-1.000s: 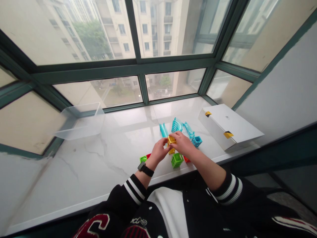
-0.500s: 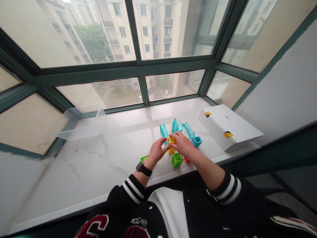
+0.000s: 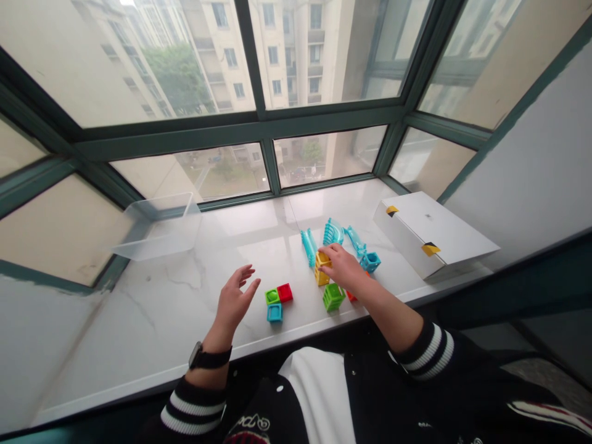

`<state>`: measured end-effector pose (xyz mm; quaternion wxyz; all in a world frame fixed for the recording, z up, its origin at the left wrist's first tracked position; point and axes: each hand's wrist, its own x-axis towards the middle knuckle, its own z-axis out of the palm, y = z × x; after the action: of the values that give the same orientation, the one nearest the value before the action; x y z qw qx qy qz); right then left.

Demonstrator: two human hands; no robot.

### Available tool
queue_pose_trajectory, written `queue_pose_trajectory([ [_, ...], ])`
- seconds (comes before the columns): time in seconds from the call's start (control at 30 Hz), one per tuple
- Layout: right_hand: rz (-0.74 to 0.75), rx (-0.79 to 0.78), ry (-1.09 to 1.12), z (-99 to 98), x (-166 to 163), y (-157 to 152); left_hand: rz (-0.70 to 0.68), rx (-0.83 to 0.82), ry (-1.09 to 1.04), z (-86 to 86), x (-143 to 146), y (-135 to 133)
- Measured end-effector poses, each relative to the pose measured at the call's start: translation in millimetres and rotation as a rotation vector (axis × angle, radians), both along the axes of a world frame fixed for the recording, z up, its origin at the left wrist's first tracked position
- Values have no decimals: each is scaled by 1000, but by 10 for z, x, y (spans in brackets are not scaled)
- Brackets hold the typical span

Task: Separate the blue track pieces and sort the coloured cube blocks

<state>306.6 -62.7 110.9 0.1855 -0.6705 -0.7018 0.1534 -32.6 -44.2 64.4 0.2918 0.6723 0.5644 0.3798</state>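
Observation:
My right hand (image 3: 341, 266) is closed around the top of a yellow toy block stack (image 3: 322, 271), which stands upright on the white ledge. My left hand (image 3: 235, 299) hovers open over the ledge, with its fingers apart and nothing in it. Right of it lie a green block (image 3: 272, 296), a red block (image 3: 285, 292) and a light blue block (image 3: 274, 313), close together. A green cube-shaped block piece (image 3: 333, 297) stands just in front of the yellow stack. Something red-orange (image 3: 352, 296) is partly hidden under my right forearm.
Behind the yellow stack lie a blue straight track (image 3: 308, 246), a blue curved ribbed track (image 3: 333, 232) and another blue track piece (image 3: 355, 240). A blue open block (image 3: 370, 262) is beside them. A white box (image 3: 437, 231) stands right, a clear plastic bin (image 3: 160, 246) left, below windows.
My left hand has left the yellow blocks and moved left, opening and uncovering the green, red and light blue blocks. My right hand stays on the yellow stack.

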Motion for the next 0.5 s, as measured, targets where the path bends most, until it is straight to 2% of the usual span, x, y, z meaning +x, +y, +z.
queue_pose_trajectory([
  [0.1, -4, 4, 3, -4, -10, -6, 22, -33, 44, -110, -172, -127],
  [0.23, -2, 18, 4, -32, -18, -13, -73, -17, 187, -299, -260, -287],
  [0.4, -4, 15, -42, -24, -22, -41, -239, 9, 319, -439, -182, -441],
  [0.5, -4, 87, -66, 66, -33, -106, -288, 50, 381, -482, -106, -496],
])
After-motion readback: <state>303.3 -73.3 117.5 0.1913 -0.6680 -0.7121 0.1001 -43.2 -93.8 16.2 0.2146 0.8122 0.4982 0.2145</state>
